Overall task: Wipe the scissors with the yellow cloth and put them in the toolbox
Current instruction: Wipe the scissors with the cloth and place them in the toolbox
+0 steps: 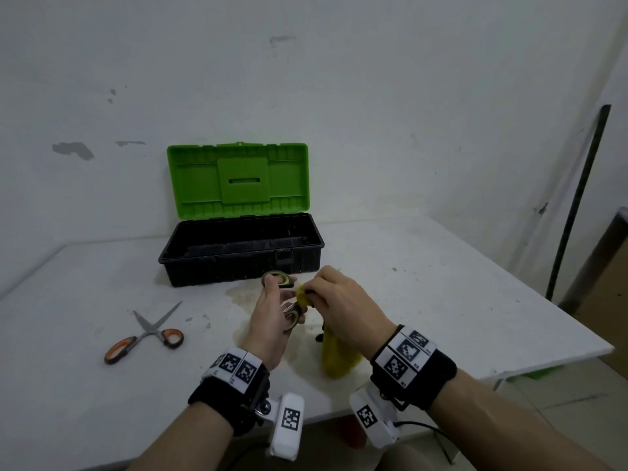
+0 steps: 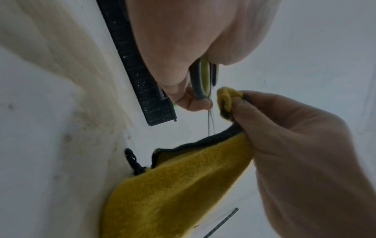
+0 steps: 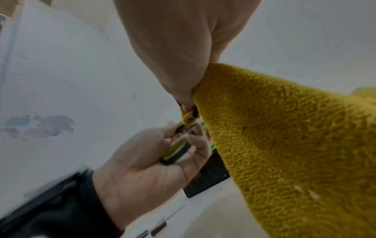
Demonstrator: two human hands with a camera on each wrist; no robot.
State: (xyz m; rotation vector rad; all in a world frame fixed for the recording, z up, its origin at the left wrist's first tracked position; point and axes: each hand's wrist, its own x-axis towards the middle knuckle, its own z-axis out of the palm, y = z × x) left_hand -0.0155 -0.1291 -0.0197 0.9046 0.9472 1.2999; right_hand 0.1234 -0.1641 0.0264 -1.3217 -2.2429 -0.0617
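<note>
My left hand (image 1: 272, 307) grips the green-handled scissors (image 1: 280, 280) by their handles, just in front of the toolbox (image 1: 238, 253). In the left wrist view the scissors (image 2: 202, 78) point down from that hand, with thin blades showing below the fingers. My right hand (image 1: 334, 300) pinches the yellow cloth (image 1: 338, 355) and holds its bunched top against the scissors; the rest of the cloth (image 2: 173, 185) hangs down to the table. The right wrist view shows the cloth (image 3: 284, 145) beside the scissors' handle (image 3: 176, 149). The black toolbox stands open with its green lid (image 1: 238, 178) up.
A second pair of scissors with orange handles (image 1: 149, 334) lies open on the white table (image 1: 441, 300), to the left of my hands. A dark pole (image 1: 577, 198) leans against the wall at the right. The table's right edge is near my right forearm.
</note>
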